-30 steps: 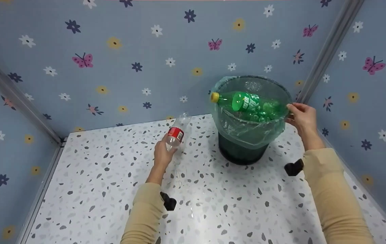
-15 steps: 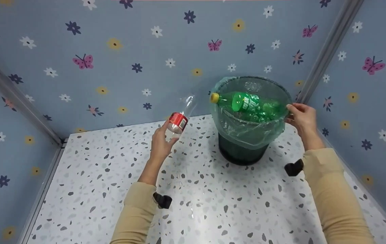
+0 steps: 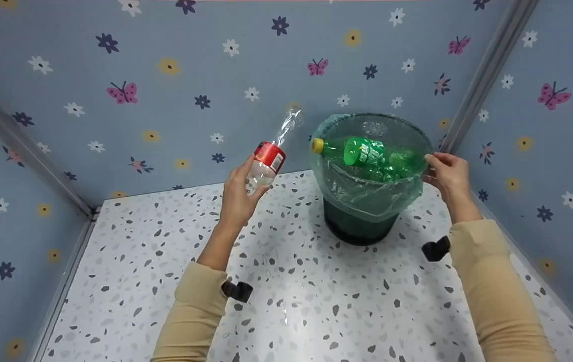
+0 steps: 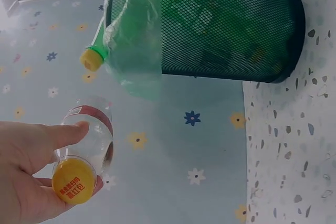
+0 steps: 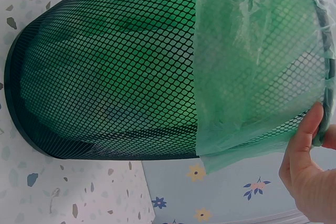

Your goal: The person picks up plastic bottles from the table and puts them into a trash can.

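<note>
My left hand [image 3: 238,198] grips a clear plastic bottle [image 3: 270,157] with a red label, raised above the floor and tilted up to the right. In the left wrist view its yellow cap [image 4: 74,180] with red print faces the camera, between thumb and fingers. To its right stands a dark mesh trash can [image 3: 359,231] lined with a green translucent bag [image 3: 366,196] folded over the rim. A green bottle [image 3: 366,151] lies on top inside, its yellow cap [image 3: 318,146] at the left rim. My right hand [image 3: 449,173] pinches the can's right rim through the bag.
Below is a white speckled floor [image 3: 155,281]. A blue wall [image 3: 190,75] with flowers and butterflies rises behind the can, and another wall [image 3: 543,166] stands close on the right. More green bottles [image 3: 392,168] fill the can.
My left hand has lifted the clear bottle from low over the floor, up and slightly toward the right, tilting it more. The right hand stays at the rim.
</note>
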Tool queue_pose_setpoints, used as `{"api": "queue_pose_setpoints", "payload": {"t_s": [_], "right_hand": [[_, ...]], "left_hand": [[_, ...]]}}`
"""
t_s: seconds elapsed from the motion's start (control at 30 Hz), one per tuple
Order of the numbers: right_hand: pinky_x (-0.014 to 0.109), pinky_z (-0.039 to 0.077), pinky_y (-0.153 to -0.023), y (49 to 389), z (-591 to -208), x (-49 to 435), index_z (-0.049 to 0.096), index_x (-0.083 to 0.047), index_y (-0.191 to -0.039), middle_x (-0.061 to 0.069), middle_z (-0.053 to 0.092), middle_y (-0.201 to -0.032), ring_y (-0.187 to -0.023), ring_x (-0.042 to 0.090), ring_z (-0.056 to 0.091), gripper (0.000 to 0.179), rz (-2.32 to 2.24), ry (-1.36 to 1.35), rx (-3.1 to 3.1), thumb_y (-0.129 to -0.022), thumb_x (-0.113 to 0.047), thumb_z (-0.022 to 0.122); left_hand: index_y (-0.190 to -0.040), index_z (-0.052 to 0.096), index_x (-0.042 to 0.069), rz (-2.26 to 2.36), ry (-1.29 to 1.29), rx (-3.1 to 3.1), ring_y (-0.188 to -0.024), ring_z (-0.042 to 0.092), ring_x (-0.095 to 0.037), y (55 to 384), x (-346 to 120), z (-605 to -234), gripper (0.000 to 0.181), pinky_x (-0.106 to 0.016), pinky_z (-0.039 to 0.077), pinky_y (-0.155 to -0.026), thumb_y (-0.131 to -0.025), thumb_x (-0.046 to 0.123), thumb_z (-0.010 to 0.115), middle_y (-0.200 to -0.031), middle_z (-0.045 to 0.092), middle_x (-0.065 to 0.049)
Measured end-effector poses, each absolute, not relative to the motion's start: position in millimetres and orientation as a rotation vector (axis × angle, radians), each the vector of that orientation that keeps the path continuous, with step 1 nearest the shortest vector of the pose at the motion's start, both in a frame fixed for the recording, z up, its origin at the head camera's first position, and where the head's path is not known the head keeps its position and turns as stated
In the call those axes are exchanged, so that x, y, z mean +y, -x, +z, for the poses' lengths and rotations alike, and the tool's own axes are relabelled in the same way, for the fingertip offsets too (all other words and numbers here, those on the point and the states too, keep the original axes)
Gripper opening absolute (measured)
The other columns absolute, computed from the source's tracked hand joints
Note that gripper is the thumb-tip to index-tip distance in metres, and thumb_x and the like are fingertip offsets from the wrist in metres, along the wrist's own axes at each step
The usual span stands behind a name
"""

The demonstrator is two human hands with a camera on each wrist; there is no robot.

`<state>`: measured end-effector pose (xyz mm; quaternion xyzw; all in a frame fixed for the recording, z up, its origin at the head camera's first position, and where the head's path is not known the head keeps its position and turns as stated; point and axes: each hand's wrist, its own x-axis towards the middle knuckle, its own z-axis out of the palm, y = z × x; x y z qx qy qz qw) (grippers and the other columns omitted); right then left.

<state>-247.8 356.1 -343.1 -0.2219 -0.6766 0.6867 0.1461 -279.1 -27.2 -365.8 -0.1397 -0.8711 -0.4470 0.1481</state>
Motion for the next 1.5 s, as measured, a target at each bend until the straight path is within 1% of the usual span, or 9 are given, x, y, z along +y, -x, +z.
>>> {"api": "queue_pose_setpoints", "payload": {"t_s": [0.3, 0.57, 0.83, 1.0, 1.2, 1.4, 1.5], "right_hand": [[0.018, 0.049, -0.058, 247.9, -343.9, 356.2, 0.044, 0.002, -0.12, 0.005, 0.047, -0.093, -0.068, 0.011, 0.054, 0.039, 1.983, 0.633, -1.949, -0.088, -0.018, 0.054], [0.019, 0.049, -0.057, 247.4, -344.2, 357.2, 0.048, 0.0, -0.113, 0.006, 0.047, -0.092, -0.067, 0.011, 0.054, 0.032, 1.994, 0.62, -1.93, -0.087, -0.017, 0.055], [0.018, 0.049, -0.057, 247.6, -343.8, 356.9, 0.046, 0.001, -0.117, 0.005, 0.048, -0.092, -0.066, 0.01, 0.054, 0.036, 1.978, 0.62, -1.956, -0.088, -0.017, 0.054], [0.018, 0.049, -0.059, 248.0, -344.2, 357.2, 0.044, 0.003, -0.12, 0.006, 0.047, -0.094, -0.067, 0.01, 0.055, 0.039, 1.957, 0.625, -1.978, -0.088, -0.017, 0.053], [0.017, 0.049, -0.061, 248.8, -344.2, 356.8, 0.043, 0.002, -0.122, 0.006, 0.047, -0.097, -0.07, 0.01, 0.055, 0.041, 1.894, 0.646, -2.043, -0.089, -0.02, 0.052], [0.019, 0.05, -0.059, 247.9, -343.5, 357.3, 0.045, 0.001, -0.118, 0.005, 0.048, -0.093, -0.067, 0.011, 0.054, 0.036, 1.969, 0.64, -1.968, -0.088, -0.017, 0.054], [0.019, 0.05, -0.06, 248.3, -343.7, 357.4, 0.047, 0.0, -0.116, 0.005, 0.048, -0.093, -0.067, 0.01, 0.054, 0.034, 1.942, 0.646, -1.996, -0.088, -0.018, 0.053]], "left_hand": [[-0.137, 0.035, 0.011, -1.252, 0.518, -2.467, -0.112, 0.044, -0.029, 272.2, -15.1, -325.9, 0.07, -0.039, 0.04, -0.09, -0.075, 0.006, 0.069, -0.124, 0.045, -0.017], [-0.137, 0.035, 0.013, -1.131, 0.635, -2.54, -0.114, 0.043, -0.029, 268.7, 6.2, -298.5, 0.07, -0.04, 0.036, -0.093, -0.076, 0.009, 0.069, -0.124, 0.045, -0.016], [-0.139, 0.032, 0.017, -0.964, 0.77, -2.698, -0.114, 0.043, -0.026, 266.6, 34.6, -281.1, 0.071, -0.037, 0.037, -0.092, -0.078, 0.012, 0.068, -0.125, 0.043, -0.014], [-0.138, 0.032, 0.016, -0.805, 0.838, -2.775, -0.111, 0.044, -0.025, 271.2, 51.0, -270.4, 0.07, -0.036, 0.038, -0.092, -0.078, 0.011, 0.067, -0.123, 0.044, -0.015], [-0.14, 0.029, 0.018, -0.612, 0.898, -2.87, -0.112, 0.044, -0.025, 282.7, 67.6, -259.5, 0.071, -0.034, 0.038, -0.092, -0.079, 0.012, 0.066, -0.125, 0.043, -0.014], [-0.139, 0.03, 0.021, -0.505, 0.952, -2.917, -0.112, 0.043, -0.025, 294.4, 79.3, -253.5, 0.07, -0.035, 0.039, -0.091, -0.08, 0.013, 0.066, -0.125, 0.042, -0.013], [-0.139, 0.03, 0.021, -0.466, 0.976, -2.928, -0.112, 0.043, -0.023, 298.6, 84.0, -251.9, 0.07, -0.034, 0.039, -0.091, -0.08, 0.013, 0.066, -0.125, 0.043, -0.012]]}}
